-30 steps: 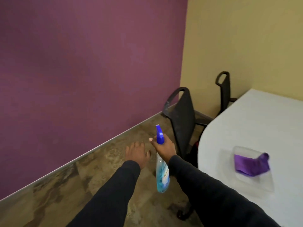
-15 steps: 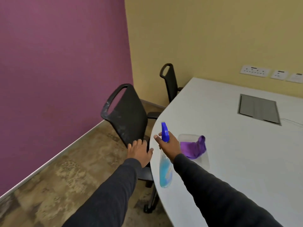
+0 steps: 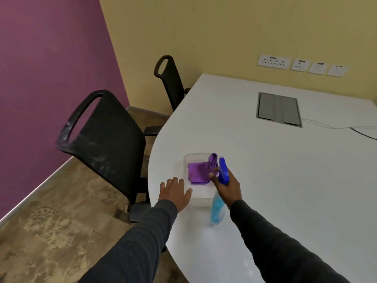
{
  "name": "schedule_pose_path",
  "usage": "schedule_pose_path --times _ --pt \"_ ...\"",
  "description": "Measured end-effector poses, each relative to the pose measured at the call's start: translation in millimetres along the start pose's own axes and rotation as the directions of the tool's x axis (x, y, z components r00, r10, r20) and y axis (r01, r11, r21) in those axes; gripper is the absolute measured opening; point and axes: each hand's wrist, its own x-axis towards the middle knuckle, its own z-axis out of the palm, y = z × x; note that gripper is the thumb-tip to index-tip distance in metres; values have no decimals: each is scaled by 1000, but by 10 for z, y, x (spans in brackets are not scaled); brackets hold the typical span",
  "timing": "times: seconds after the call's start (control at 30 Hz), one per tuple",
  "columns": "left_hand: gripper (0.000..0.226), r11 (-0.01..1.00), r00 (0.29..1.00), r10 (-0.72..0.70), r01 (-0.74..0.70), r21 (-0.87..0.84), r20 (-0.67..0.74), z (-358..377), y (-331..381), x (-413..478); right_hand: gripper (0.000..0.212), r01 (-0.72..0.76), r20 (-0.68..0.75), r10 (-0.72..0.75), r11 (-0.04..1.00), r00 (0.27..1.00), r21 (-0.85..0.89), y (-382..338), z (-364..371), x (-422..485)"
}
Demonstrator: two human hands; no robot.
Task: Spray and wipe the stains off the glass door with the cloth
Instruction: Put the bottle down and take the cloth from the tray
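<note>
My right hand point(image 3: 227, 187) grips the neck of a spray bottle point(image 3: 218, 210) with a blue trigger head and pale blue liquid, held upright just above the white table point(image 3: 285, 180). A purple cloth point(image 3: 199, 170) lies crumpled in a clear plastic tray point(image 3: 201, 198) on the table, right behind the bottle. My left hand point(image 3: 175, 193) hovers flat, fingers spread, over the tray's near left corner, holding nothing. No glass door is in view.
Two black office chairs point(image 3: 106, 137) point(image 3: 170, 78) stand between the table's curved edge and the purple wall point(image 3: 40, 78). A grey cable hatch point(image 3: 278, 109) is set in the tabletop, with cables at the right. Wall sockets point(image 3: 299, 65) sit on the yellow wall.
The view has swung right from the purple wall to the table. Both hands now reach over the table near the tray, with the bottle still held in the right hand.
</note>
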Motion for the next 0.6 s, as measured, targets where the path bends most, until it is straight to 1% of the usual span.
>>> schedule_pose_path --times 0.1,0.23,0.33,0.4,0.5,0.6 --pt "53 1000 1000 17 -17 11 26 99 97 81 27 -2 -60 2 1000 998 -1 147 -226 77" --pt "54 999 998 35 -36 20 60 178 224 167 35 -33 -123 34 999 992 11 333 -457 215" --pt "55 999 995 38 -41 24 88 232 297 212 40 -35 -136 36 999 990 6 434 -534 305" --pt "55 999 994 38 -42 30 106 268 328 229 49 -50 -131 51 999 990 10 515 -558 332" --pt "55 998 991 41 -46 36 125 313 349 256 70 -88 -151 93 995 984 39 640 -573 336" --pt "55 998 991 40 -47 49 131 344 346 278 77 -109 -171 111 994 979 22 659 -595 322"
